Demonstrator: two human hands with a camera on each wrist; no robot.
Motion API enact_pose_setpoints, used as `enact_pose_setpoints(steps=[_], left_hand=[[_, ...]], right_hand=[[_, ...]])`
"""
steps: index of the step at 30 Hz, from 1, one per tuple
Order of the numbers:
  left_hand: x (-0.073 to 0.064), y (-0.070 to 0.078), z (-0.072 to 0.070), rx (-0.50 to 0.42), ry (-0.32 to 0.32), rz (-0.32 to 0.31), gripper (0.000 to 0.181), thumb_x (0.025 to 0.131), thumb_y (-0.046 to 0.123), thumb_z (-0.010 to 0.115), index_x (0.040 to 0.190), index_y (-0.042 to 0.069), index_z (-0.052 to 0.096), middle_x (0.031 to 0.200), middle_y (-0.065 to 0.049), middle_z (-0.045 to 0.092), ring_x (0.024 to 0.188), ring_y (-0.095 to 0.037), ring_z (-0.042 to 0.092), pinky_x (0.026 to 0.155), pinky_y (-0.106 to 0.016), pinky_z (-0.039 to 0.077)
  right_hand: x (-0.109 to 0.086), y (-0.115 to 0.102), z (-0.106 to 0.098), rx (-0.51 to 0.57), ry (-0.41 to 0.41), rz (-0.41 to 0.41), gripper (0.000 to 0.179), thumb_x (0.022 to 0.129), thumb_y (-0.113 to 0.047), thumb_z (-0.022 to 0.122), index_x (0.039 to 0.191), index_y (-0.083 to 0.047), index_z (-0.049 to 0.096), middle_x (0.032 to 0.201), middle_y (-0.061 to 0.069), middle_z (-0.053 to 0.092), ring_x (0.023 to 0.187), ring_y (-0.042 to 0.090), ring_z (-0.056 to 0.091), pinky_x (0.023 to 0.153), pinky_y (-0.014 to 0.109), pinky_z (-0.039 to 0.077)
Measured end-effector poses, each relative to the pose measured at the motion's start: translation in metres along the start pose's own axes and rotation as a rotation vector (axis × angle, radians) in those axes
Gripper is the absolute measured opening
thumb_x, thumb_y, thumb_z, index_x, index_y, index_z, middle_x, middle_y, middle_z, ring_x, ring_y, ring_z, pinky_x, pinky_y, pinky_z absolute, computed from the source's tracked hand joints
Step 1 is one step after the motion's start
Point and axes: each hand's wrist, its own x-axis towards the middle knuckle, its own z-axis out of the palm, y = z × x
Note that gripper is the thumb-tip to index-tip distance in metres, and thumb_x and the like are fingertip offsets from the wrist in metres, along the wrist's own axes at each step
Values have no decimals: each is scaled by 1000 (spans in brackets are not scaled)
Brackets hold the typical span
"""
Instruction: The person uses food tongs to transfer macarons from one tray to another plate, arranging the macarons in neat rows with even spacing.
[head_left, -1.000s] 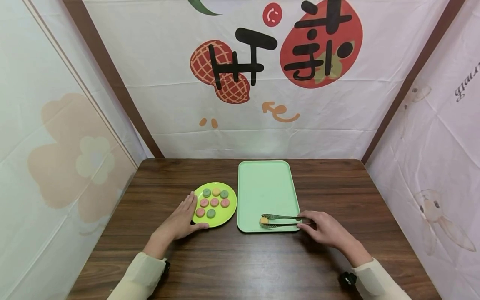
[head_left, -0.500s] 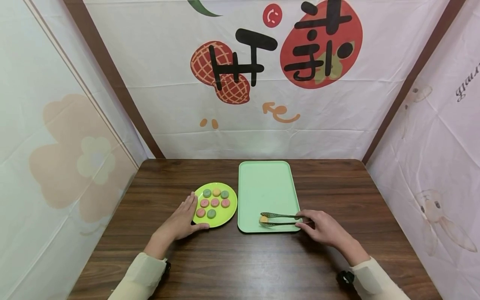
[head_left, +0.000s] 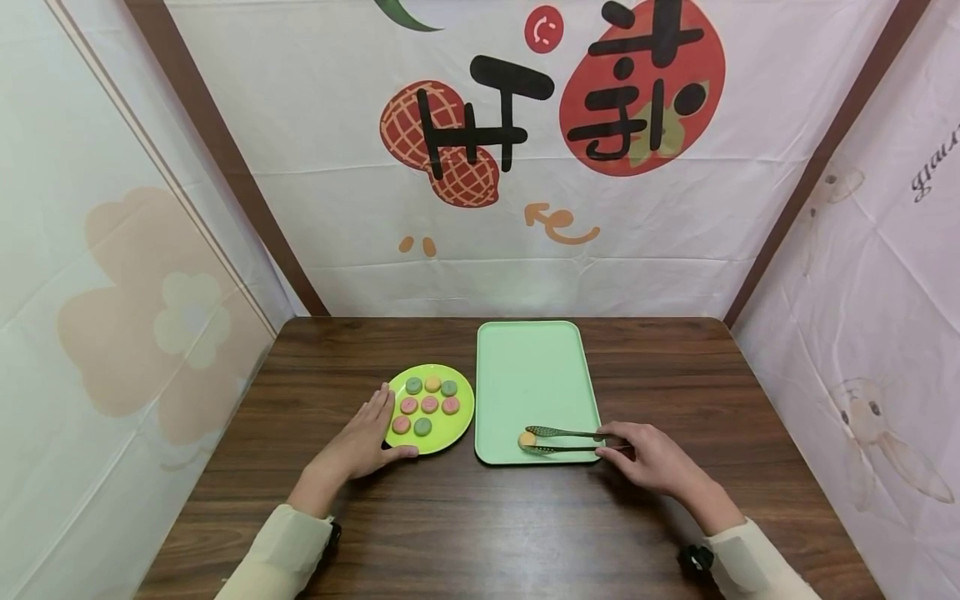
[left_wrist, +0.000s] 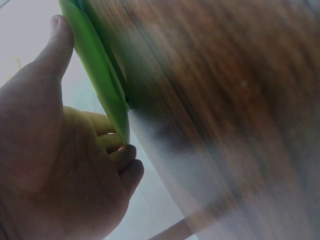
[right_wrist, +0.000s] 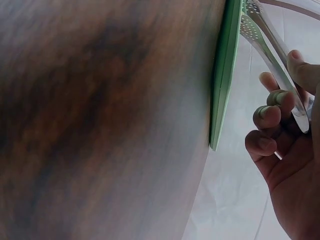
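In the head view my left hand lies along the left side of a yellow-green plate, fingers straight at its rim and thumb at the near edge. Several pink macarons, green macarons and one yellow macaron sit on that plate. My right hand holds metal tongs between thumb and fingers, over the near right corner of a mint-green tray. Around another yellow macaron on the tray, the perforated tong tips stand spread. The right wrist view shows the tongs pinched by the thumb and fingers.
The plate and tray stand side by side on a dark wooden table, a narrow gap between them. A printed white cloth hangs behind the table, with cloth panels at both sides.
The tong tips have spread slightly and shifted a little away from me, and the yellow macaron on the tray shows more of its top. My left hand has stayed at the plate.
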Motion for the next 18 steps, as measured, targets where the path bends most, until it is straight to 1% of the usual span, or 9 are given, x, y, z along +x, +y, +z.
enact_pose_setpoints(steps=[3, 7, 9, 13, 16, 18], left_hand=[[0, 0, 0, -4, -1, 0, 118, 98, 66, 68, 166, -13, 13, 175, -33, 4, 163, -47, 10, 131, -62, 18], [-1, 0, 0, -6, 1, 0, 119, 97, 66, 68, 166, -13, 13, 175, -33, 4, 163, -47, 10, 131, -62, 18], [0, 0, 0, -8, 1, 0, 119, 97, 66, 68, 166, -13, 12, 175, -32, 4, 163, -47, 10, 131, -62, 18], [0, -1, 0, -7, 5, 3, 118, 98, 66, 69, 166, -13, 12, 176, -32, 4, 163, -47, 10, 131, -62, 18], [0, -1, 0, -6, 5, 3, 118, 98, 65, 69, 166, -13, 12, 175, -32, 4, 163, -47, 10, 131, -62, 18], [0, -1, 0, -8, 3, 1, 118, 98, 65, 69, 166, -13, 12, 176, -32, 4, 163, -47, 10, 131, -62, 17]], right_hand=[[1, 1, 1, 4, 7, -16, 21, 104, -19, 75, 119, -4, 76, 91, -6, 77, 78, -4, 67, 67, 29, 61], [2, 2, 2, 9, 10, -20, 21, 104, -18, 75, 119, -3, 76, 91, -3, 77, 78, -3, 68, 67, 29, 61], [3, 3, 2, 7, 21, -28, 21, 103, -17, 76, 119, -3, 76, 91, -5, 77, 79, -3, 68, 68, 28, 62], [6, 4, 4, -15, 58, -57, 20, 101, -15, 79, 116, -3, 77, 84, -13, 70, 72, -6, 61, 65, 25, 58], [9, 2, 5, -36, 77, -75, 20, 99, -15, 81, 115, -4, 77, 77, -18, 61, 65, -7, 51, 61, 22, 52], [11, 1, 6, -39, 79, -80, 20, 99, -15, 81, 116, -5, 77, 77, -19, 59, 65, -8, 49, 61, 22, 51]])
